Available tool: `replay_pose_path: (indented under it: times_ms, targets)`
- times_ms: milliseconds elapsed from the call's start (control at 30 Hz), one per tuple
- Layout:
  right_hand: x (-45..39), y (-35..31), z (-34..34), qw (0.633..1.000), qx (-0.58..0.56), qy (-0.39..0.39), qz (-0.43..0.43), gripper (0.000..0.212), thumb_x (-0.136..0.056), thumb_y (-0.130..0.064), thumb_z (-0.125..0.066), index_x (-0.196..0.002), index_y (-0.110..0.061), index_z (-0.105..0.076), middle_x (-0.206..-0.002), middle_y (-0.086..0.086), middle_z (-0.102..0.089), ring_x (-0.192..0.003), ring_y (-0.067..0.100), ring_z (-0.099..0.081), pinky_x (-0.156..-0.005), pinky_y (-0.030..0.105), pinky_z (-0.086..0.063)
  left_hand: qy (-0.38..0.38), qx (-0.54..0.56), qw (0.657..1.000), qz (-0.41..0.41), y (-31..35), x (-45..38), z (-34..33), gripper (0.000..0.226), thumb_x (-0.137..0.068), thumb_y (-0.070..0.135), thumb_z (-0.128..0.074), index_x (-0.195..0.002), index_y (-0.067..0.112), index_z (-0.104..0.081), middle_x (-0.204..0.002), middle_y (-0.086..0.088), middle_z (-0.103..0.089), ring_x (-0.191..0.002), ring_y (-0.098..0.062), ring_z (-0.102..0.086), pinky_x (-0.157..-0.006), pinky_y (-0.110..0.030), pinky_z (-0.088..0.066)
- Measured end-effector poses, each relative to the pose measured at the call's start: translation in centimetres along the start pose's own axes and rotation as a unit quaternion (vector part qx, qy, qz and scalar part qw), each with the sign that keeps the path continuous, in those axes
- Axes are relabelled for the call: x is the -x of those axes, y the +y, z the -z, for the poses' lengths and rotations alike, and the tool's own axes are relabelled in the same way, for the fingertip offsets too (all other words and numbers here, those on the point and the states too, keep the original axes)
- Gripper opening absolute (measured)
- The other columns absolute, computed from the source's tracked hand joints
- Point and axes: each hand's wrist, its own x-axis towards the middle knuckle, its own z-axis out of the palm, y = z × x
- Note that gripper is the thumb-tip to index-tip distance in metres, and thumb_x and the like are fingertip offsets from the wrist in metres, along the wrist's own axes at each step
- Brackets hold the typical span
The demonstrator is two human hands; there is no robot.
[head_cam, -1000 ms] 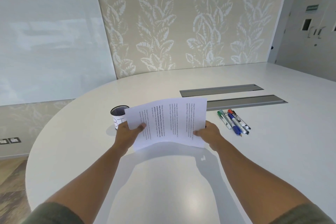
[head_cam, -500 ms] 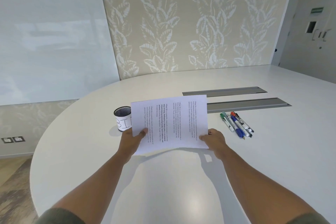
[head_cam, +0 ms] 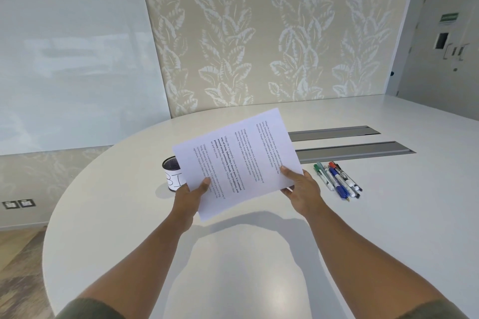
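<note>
The left hand [head_cam: 188, 198] and right hand [head_cam: 302, 189] are each pinching the printed sheet [head_cam: 238, 163] between them, holding it tilted above the table [head_cam: 375, 215]. It is probably being looked over; setting it down is calling for both hands lowering evenly.

**Head-worn lens looks down across white table**

A single wide-angle camera, worn on the person's head, faces forward and down over the round white table [head_cam: 103, 215] toward the leaf-patterned wall [head_cam: 259, 33]. Both forearms enter from the bottom corners, close to the lens. The left hand [head_cam: 188, 199] and right hand [head_cam: 302, 190] hold the printed sheet [head_cam: 238, 160] at mid-frame. A door [head_cam: 451, 72] bends along the right edge.
</note>
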Motion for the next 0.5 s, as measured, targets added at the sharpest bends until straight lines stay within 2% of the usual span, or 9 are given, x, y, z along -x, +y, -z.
replay_pose_path:
  times_ms: [100, 200, 333, 500]
  targets:
    - [0.2, 0.3, -0.7, 0.999, -0.052, 0.0, -0.011, 0.047, -0.071, 0.002, -0.082, -0.113, -0.008, -0.062, -0.111, 0.011, -0.073, -0.096, 0.027, -0.07, -0.076, 0.04, -0.059, 0.001, 0.031, 1.0, 0.004, 0.1, -0.1, -0.7, 0.032, -0.092, 0.018, -0.069, -0.124, 0.018, -0.064, -0.123, -0.003, -0.071, -0.115, -0.027, -0.066, -0.102, -0.053, -0.048]
    - [0.2, 0.6, -1.1, 0.997, -0.08, -0.003, -0.015, 0.05, -0.071, 0.005, -0.081, -0.116, -0.005, -0.062, -0.112, 0.012, -0.073, -0.1, 0.029, -0.07, -0.079, 0.041, -0.059, -0.005, 0.051, 0.999, 0.011, 0.1, -0.2, -1.2, 0.037, -0.093, 0.018, -0.068, -0.129, 0.014, -0.062, -0.122, -0.002, -0.072, -0.111, -0.023, -0.068, -0.101, -0.049, -0.05]
    - [0.1, 0.9, -1.0, 0.998, -0.065, -0.009, -0.01, 0.041, -0.075, 0.002, -0.079, -0.11, -0.014, -0.065, -0.11, 0.008, -0.074, -0.095, 0.026, -0.071, -0.079, 0.042, -0.059, -0.013, 0.061, 0.998, 0.018, 0.1, -0.4, -1.6, 0.024, -0.092, 0.019, -0.069, -0.116, 0.023, -0.067, -0.112, 0.006, -0.076, -0.098, -0.011, -0.072, -0.091, -0.042, -0.053]
    - [-0.4, 0.8, -0.3, 0.999, -0.042, -0.004, -0.003, 0.03, -0.084, 0.001, -0.071, -0.107, -0.018, -0.066, -0.11, 0.004, -0.072, -0.096, 0.024, -0.068, -0.076, 0.041, -0.058, -0.032, 0.066, 0.997, 0.023, -0.1, -0.4, -1.6, 0.019, -0.093, 0.019, -0.069, -0.111, 0.023, -0.07, -0.112, 0.005, -0.076, -0.098, -0.012, -0.074, -0.084, -0.038, -0.055]
